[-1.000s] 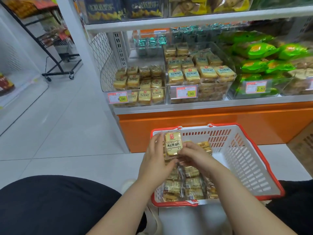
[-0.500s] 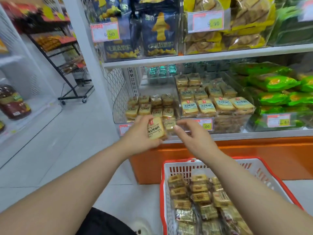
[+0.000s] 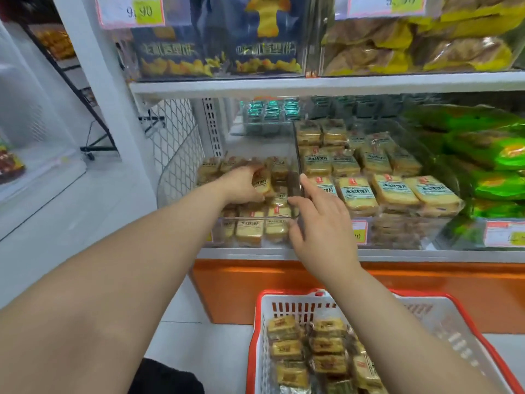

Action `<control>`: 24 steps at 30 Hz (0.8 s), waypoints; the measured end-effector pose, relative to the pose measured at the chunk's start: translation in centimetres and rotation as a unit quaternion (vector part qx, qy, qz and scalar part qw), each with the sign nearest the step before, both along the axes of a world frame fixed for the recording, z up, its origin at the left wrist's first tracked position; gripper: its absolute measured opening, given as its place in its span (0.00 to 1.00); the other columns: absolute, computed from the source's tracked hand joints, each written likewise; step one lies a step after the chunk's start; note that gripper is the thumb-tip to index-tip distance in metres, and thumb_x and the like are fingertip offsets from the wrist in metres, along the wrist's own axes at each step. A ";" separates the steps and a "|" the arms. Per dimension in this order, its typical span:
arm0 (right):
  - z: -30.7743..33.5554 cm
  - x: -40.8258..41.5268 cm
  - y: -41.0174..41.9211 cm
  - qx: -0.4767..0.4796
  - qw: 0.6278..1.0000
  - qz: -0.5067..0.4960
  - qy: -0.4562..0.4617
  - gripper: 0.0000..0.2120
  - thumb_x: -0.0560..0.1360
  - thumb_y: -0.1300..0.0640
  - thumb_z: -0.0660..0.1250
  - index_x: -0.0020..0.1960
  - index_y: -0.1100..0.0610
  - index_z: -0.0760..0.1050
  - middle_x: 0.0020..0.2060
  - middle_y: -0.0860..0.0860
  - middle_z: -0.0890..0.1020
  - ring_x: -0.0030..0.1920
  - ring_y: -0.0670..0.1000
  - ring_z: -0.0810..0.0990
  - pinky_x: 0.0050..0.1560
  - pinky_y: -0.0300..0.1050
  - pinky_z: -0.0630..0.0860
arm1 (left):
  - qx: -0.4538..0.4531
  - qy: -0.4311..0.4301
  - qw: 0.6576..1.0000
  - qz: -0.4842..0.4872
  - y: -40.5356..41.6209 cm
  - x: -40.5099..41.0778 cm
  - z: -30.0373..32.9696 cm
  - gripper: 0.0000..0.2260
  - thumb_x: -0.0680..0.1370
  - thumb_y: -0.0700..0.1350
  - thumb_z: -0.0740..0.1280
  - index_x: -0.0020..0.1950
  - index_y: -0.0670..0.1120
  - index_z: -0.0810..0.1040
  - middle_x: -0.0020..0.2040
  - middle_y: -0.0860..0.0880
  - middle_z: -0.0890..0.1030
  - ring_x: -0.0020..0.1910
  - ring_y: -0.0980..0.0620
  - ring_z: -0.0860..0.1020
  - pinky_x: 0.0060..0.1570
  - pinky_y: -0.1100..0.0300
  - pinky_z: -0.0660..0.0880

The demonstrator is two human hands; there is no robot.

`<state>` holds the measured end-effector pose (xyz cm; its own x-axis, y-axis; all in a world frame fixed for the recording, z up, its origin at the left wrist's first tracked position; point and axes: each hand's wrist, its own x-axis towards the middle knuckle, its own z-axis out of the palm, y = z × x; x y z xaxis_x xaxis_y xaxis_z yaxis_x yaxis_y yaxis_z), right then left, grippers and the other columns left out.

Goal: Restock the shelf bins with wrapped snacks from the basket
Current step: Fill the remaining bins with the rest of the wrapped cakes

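Observation:
My left hand [image 3: 244, 184] reaches into the left clear shelf bin [image 3: 250, 243] and grips a yellow wrapped snack [image 3: 262, 183] above the packs lying there. My right hand [image 3: 321, 226] hovers at the bin's front right corner, fingers spread and holding nothing, its forefinger near the clear wall between the bins. The red and white basket [image 3: 454, 322] stands on the floor below, with several wrapped snacks [image 3: 326, 345] in it. The right bin [image 3: 397, 234] is stacked high with the same yellow snacks.
Green snack bags [image 3: 488, 155] fill the bin further right. An upper shelf [image 3: 312, 83] holds blue and yellow bags just above my hands. An orange base panel [image 3: 284, 291] runs under the shelf. A black wheeled rack [image 3: 93, 137] stands at the back left.
My left hand has carried the snack from in front of the shelf into the left bin. My right hand followed up to the bin's front. The camera moved closer to the shelf.

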<state>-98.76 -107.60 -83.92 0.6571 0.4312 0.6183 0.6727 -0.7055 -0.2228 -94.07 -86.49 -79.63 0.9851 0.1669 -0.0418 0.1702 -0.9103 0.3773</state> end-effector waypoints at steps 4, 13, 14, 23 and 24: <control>-0.4 0.4 0.0 0.012 1.000 0.012 0.007 0.17 0.72 0.59 0.69 0.61 0.57 0.78 0.73 0.55 0.68 0.68 0.54 0.69 0.69 0.48 0.58 | 0.069 0.032 0.997 -0.013 0.8 0.9 -0.5 0.37 0.72 0.49 0.75 0.77 0.53 0.61 0.72 0.47 0.71 0.65 0.45 0.73 0.63 0.54 0.71; -0.6 0.1 0.0 0.006 1.000 0.004 0.011 0.19 0.73 0.58 0.68 0.63 0.56 0.76 0.74 0.54 0.67 0.71 0.53 0.66 0.71 0.47 0.55 | 0.170 0.040 0.984 -0.017 1.2 0.7 -1.3 0.30 0.74 0.49 0.72 0.74 0.53 0.65 0.69 0.46 0.70 0.60 0.44 0.74 0.57 0.51 0.75; -0.5 0.1 0.0 0.002 1.000 0.008 0.019 0.20 0.73 0.57 0.68 0.64 0.56 0.75 0.74 0.54 0.66 0.71 0.53 0.66 0.72 0.48 0.54 | 0.173 0.036 0.984 -0.010 1.3 0.7 -1.4 0.30 0.74 0.49 0.72 0.74 0.54 0.65 0.69 0.46 0.70 0.61 0.44 0.74 0.58 0.50 0.74; 2.7 -2.5 -2.5 0.042 0.992 0.085 0.085 0.20 0.77 0.56 0.65 0.69 0.54 0.71 0.76 0.51 0.63 0.77 0.51 0.55 0.74 0.43 0.47 | 0.163 -0.031 0.986 0.014 -2.0 -3.3 1.2 0.26 0.76 0.50 0.71 0.73 0.54 0.69 0.70 0.46 0.71 0.68 0.44 0.69 0.66 0.49 0.69; 2.9 -3.2 -3.0 0.062 0.989 0.093 0.093 0.18 0.77 0.57 0.65 0.67 0.54 0.72 0.74 0.51 0.67 0.76 0.51 0.59 0.74 0.42 0.51 | 0.140 -0.072 0.987 0.015 -3.1 -4.7 1.4 0.23 0.76 0.49 0.70 0.71 0.53 0.71 0.69 0.47 0.72 0.68 0.45 0.69 0.67 0.49 0.68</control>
<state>-101.94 -110.63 -81.06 0.6807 0.4834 0.5504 0.7277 -0.5322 -0.4326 -98.73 -89.55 -78.27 0.9720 0.1815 0.1495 0.1619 -0.9777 0.1338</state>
